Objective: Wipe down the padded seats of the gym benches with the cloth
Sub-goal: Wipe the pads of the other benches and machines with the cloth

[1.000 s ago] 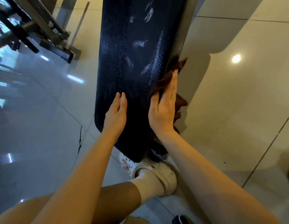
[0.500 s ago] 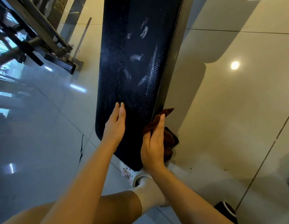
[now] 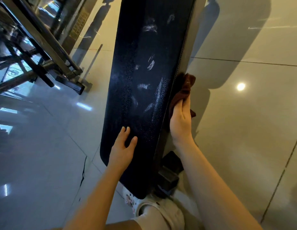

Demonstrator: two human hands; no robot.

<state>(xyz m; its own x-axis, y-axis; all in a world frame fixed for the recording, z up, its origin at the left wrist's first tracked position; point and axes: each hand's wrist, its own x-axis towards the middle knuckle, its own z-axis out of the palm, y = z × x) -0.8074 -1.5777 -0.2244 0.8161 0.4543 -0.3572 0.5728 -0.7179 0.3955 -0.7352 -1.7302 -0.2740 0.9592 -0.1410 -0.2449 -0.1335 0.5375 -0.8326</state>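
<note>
A long black padded bench seat (image 3: 144,83) runs from the top of the view down to my feet, its textured surface showing pale smears. My left hand (image 3: 123,146) rests flat on the near end of the pad, fingers straight. Against the pad's right side edge my right hand (image 3: 181,120) presses a dark brown cloth (image 3: 184,90), with its fingers wrapped round the bunched fabric. Part of the cloth sticks out above and beside the hand.
The bench's black foot (image 3: 169,173) sits on the glossy tiled floor under the near end. My foot in a white sock and clog (image 3: 154,211) stands just below it. A dark metal rack frame (image 3: 45,52) occupies the upper left. Bare tiles (image 3: 244,130) lie to the right.
My right hand has slid the cloth back up along the bench's right edge after coming down toward the near end. The left hand has stayed on the pad.
</note>
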